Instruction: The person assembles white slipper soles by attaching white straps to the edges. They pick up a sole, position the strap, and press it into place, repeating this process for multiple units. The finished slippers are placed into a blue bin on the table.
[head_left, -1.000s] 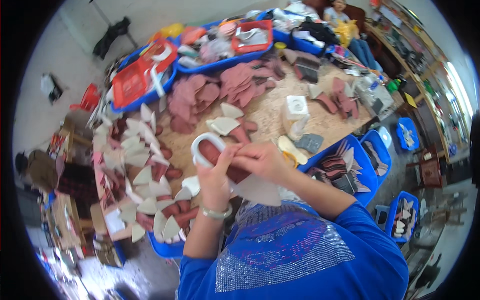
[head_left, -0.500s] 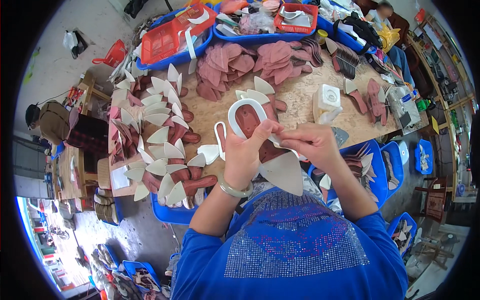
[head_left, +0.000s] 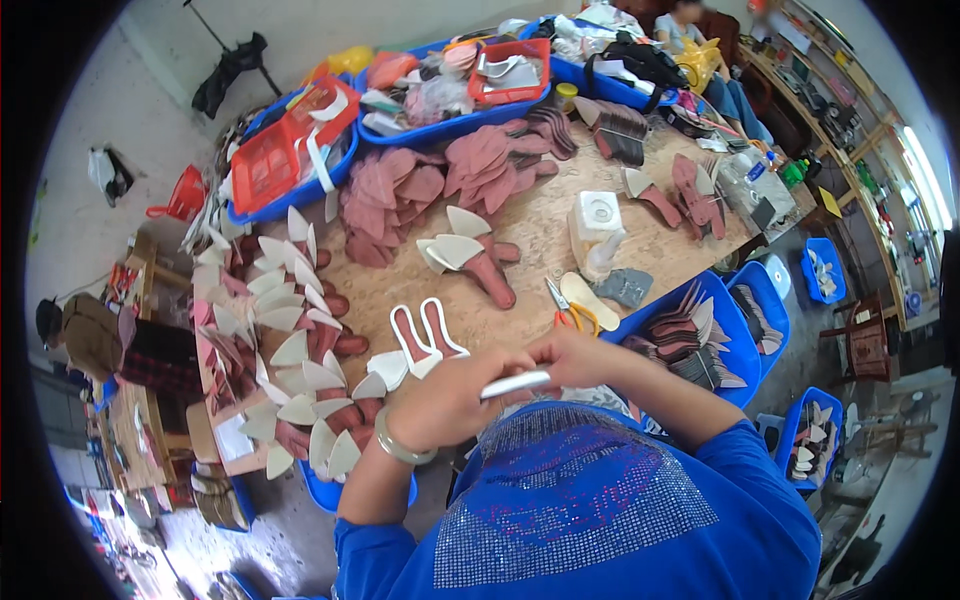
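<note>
In front of my chest, both hands are closed on a shoe insole (head_left: pixel 515 384) turned nearly edge-on, so mostly its white rim shows. My left hand (head_left: pixel 450 398), with a pale bangle at the wrist, wraps round it. My right hand (head_left: pixel 578 360) pinches at its far edge, fingertips touching those of the left; what lies between them is hidden. Just beyond the left hand lie two white-rimmed reddish-brown insoles (head_left: pixel 425 338), beside a white piece (head_left: pixel 388 368). Past the right hand are orange-handled scissors (head_left: pixel 573 312), a cream sole-shaped piece (head_left: pixel 588 300) and a grey piece (head_left: pixel 625 288).
Reddish insoles with cream toe pieces (head_left: pixel 300 350) crowd the table's left side. Brown-red insoles (head_left: pixel 395 195) are heaped at the back. A white square container (head_left: pixel 597 222) stands right of middle. Blue tubs (head_left: pixel 735 360) of insoles flank the right edge. Two other people are farther off.
The insole, earlier showing its white-rimmed face and pale toe, has been turned edge-on and lowered toward my chest. My hands moved closer together. The view has shifted, exposing the scissors.
</note>
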